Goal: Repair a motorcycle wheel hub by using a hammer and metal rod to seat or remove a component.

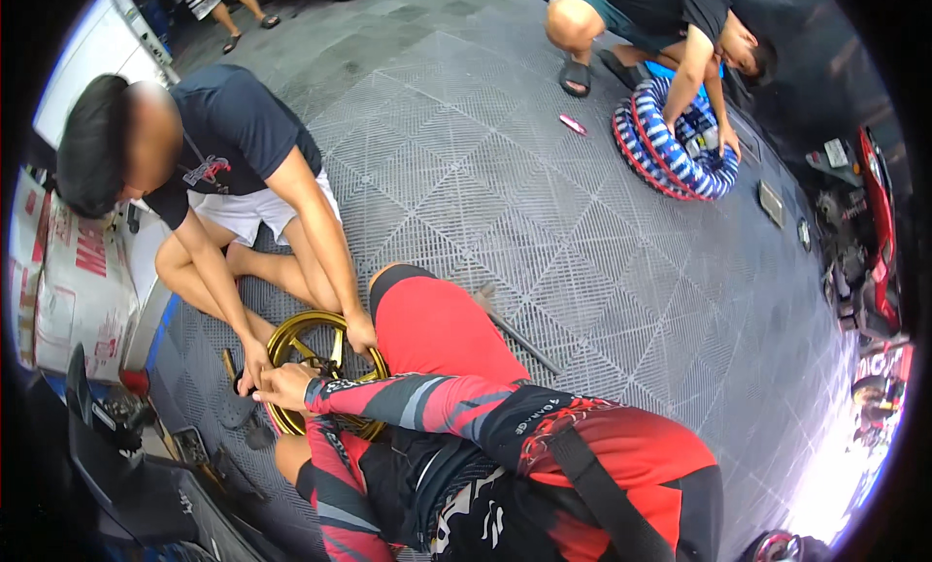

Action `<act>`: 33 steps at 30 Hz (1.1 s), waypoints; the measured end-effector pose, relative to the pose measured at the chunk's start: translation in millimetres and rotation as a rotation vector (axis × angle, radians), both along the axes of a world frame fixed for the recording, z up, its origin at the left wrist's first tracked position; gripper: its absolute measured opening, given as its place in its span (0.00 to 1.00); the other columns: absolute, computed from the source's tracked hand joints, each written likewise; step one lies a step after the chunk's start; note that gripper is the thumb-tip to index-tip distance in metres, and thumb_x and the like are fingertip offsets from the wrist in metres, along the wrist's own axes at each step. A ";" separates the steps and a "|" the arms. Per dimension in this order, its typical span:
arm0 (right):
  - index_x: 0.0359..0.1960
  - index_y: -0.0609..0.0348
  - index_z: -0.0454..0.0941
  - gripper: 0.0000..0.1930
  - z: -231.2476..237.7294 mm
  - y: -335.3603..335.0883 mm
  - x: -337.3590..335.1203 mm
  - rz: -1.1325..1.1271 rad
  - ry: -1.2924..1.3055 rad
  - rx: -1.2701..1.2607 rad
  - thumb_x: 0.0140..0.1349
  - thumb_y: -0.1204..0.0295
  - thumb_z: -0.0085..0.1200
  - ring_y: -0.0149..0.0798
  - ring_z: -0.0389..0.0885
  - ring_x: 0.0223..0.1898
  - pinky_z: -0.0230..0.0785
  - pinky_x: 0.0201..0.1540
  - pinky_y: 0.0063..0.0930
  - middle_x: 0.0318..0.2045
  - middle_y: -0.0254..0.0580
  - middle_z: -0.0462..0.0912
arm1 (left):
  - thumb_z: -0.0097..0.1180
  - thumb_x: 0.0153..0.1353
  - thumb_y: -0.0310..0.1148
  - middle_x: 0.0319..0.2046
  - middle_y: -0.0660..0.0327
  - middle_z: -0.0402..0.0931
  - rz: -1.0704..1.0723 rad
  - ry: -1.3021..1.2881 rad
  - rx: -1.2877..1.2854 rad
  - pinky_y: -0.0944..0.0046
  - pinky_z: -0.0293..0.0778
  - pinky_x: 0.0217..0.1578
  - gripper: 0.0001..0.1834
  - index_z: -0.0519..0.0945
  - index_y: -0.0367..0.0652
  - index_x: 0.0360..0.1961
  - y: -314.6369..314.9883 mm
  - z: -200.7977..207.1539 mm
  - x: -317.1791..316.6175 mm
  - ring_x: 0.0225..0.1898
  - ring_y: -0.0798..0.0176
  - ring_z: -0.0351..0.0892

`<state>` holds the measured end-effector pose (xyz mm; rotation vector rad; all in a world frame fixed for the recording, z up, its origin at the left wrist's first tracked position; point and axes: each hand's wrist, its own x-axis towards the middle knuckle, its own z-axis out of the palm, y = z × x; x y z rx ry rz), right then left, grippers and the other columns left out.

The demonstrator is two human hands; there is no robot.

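Note:
A gold spoked motorcycle wheel [305, 350] is at my knees, partly covered by my arms. My right hand [288, 385] is at its left side, fingers bent and drawn together beside a co-worker's hand [254, 364]. What those fingers hold, if anything, is too small to make out. The co-worker's other hand [360, 332] grips the wheel's far right edge. My left forearm [342, 479] rises from below toward the wheel; the left hand itself is hidden behind my right arm.
A long-handled tool [524, 343] lies on the grey tiled floor [466, 193] beyond my knee. Another person crouches at blue-and-white wrapped tyres [652, 140]. A black scooter [126, 484] stands at lower left, cardboard boxes [83, 300] behind it. A red motorcycle [879, 232] is far right.

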<state>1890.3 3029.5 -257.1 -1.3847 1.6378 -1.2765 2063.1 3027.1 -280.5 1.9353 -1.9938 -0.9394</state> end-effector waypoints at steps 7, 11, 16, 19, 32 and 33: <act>0.22 0.59 0.81 0.19 -17.3 -24.7 -24.7 0.426 0.055 -0.292 0.58 0.56 0.51 0.47 0.82 0.27 0.71 0.32 0.41 0.21 0.47 0.81 | 0.64 0.50 0.39 0.25 0.54 0.79 -0.074 -0.221 0.025 0.58 0.72 0.29 0.18 0.80 0.35 0.36 -2.8 -9.1 -15.3 0.27 0.59 0.78; 0.23 0.59 0.83 0.23 -9.6 -40.4 -25.7 0.825 0.209 -0.048 0.59 0.51 0.49 0.41 0.82 0.31 0.72 0.35 0.36 0.22 0.40 0.83 | 0.64 0.50 0.40 0.26 0.54 0.79 -0.096 -0.297 0.040 0.58 0.72 0.29 0.19 0.80 0.34 0.36 -4.3 -12.7 -16.2 0.27 0.60 0.78; 0.24 0.58 0.83 0.25 -17.0 -29.6 -27.8 0.631 0.136 -0.124 0.58 0.47 0.50 0.42 0.82 0.31 0.71 0.34 0.37 0.23 0.40 0.82 | 0.64 0.50 0.40 0.26 0.54 0.79 -0.121 -0.360 0.063 0.58 0.72 0.29 0.20 0.79 0.33 0.36 -6.4 -15.4 -10.5 0.28 0.60 0.78; 0.24 0.62 0.82 0.26 -31.3 -19.6 -23.6 0.444 0.056 -0.267 0.54 0.47 0.53 0.49 0.81 0.28 0.70 0.31 0.42 0.22 0.50 0.81 | 0.65 0.50 0.41 0.27 0.54 0.80 -0.130 -0.389 0.075 0.58 0.72 0.29 0.21 0.78 0.32 0.37 -5.5 -15.8 -5.5 0.28 0.60 0.78; 0.30 0.61 0.77 0.22 -35.8 -3.3 -27.0 0.181 0.067 -0.258 0.42 0.56 0.68 0.49 0.77 0.32 0.69 0.36 0.40 0.28 0.49 0.78 | 0.63 0.45 0.51 0.31 0.46 0.79 0.077 -0.062 -0.057 0.51 0.74 0.35 0.27 0.79 0.36 0.36 64.5 61.3 -84.9 0.36 0.46 0.79; 0.31 0.61 0.77 0.21 -31.6 -3.2 -25.1 0.208 0.183 -0.296 0.41 0.59 0.69 0.50 0.77 0.33 0.69 0.37 0.41 0.30 0.49 0.78 | 0.63 0.46 0.49 0.31 0.47 0.78 0.096 0.073 -0.080 0.52 0.74 0.34 0.26 0.78 0.36 0.36 67.3 43.8 -86.1 0.36 0.47 0.79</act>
